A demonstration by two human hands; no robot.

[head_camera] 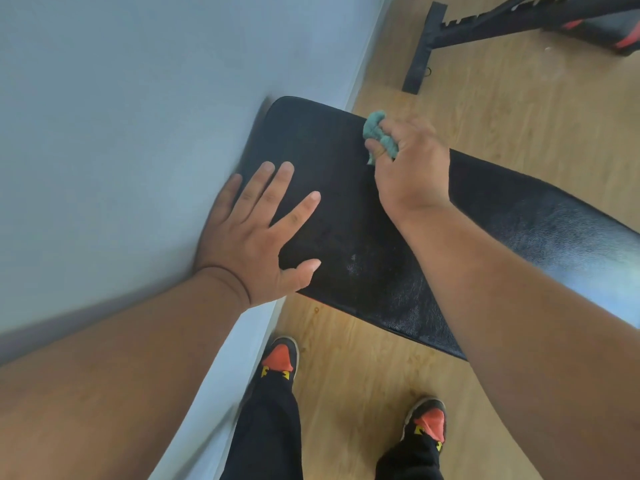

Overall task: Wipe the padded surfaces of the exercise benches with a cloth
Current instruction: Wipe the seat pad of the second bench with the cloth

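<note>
A black padded bench runs from the wall at the left toward the right edge of the view. My left hand lies flat on the pad's near-left end with fingers spread, holding nothing. My right hand is closed around a bunched teal cloth and presses it on the pad near its far edge. A pale smudge shows on the pad between my two arms.
A pale blue wall stands tight against the bench's left end. A second bench with a black frame and red-black padding sits at the top right on the wooden floor. My two feet in red-black shoes stand below the pad.
</note>
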